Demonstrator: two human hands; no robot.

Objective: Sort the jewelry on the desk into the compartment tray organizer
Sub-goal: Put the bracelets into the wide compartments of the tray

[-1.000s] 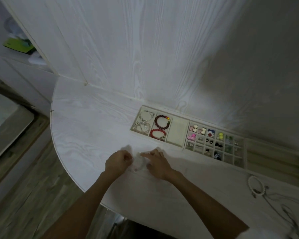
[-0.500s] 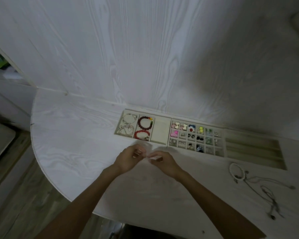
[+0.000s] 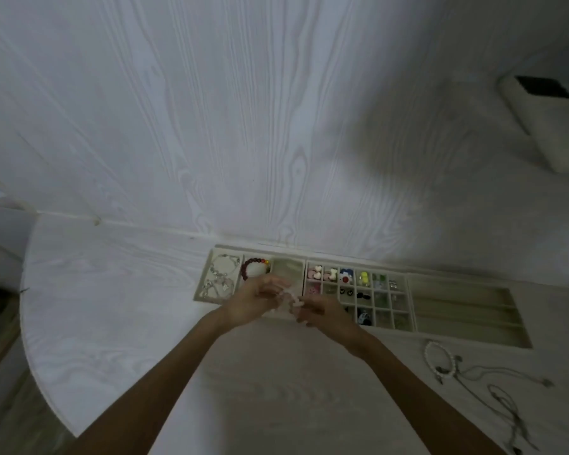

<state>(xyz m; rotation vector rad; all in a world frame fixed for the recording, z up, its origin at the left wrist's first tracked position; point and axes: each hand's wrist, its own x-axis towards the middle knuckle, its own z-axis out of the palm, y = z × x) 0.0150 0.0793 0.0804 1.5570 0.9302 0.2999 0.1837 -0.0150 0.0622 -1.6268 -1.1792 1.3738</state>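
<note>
Two hands pinching pale bracelet (image 3: 288, 298), left hand (image 3: 255, 298), right hand (image 3: 322, 311), axis left-right.

Both hands (image 3: 289, 302) have carried a pale bracelet (image 3: 288, 298) over the tray (image 3: 411, 326).

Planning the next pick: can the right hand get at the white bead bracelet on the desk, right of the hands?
Probably yes, once freed: the white bead bracelet lies uncovered on the desk, but the right hand is pinching a pale item.
</note>
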